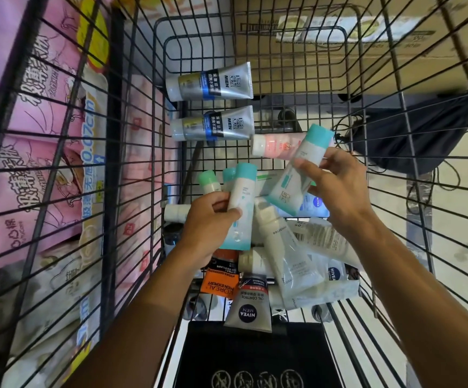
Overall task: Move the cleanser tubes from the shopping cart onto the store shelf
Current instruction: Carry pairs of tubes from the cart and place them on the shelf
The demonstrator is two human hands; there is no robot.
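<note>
I look down into a black wire shopping cart (pixel 395 113). My left hand (pixel 207 222) grips a bunch of white tubes with teal and green caps (pixel 241 197). My right hand (pixel 336 183) pinches another white tube with a teal cap (pixel 300 175), lifted and tilted above the pile. Two grey "MEN" tubes (pixel 213 82) lie side by side at the far end of the cart floor. A pink tube (pixel 274 145) lies beside them. Several more tubes, among them a Nivea Men tube (pixel 251 306) and an orange L'Oreal tube (pixel 218 284), are heaped under my wrists.
Pink packaged goods (pixel 31 135) fill the store shelf left of the cart, seen through the wires. A cardboard box (pixel 367 43) stands beyond the cart's far end. A black bag with cables (pixel 414 135) lies on the floor to the right. A black flap (pixel 255 357) is at the near end.
</note>
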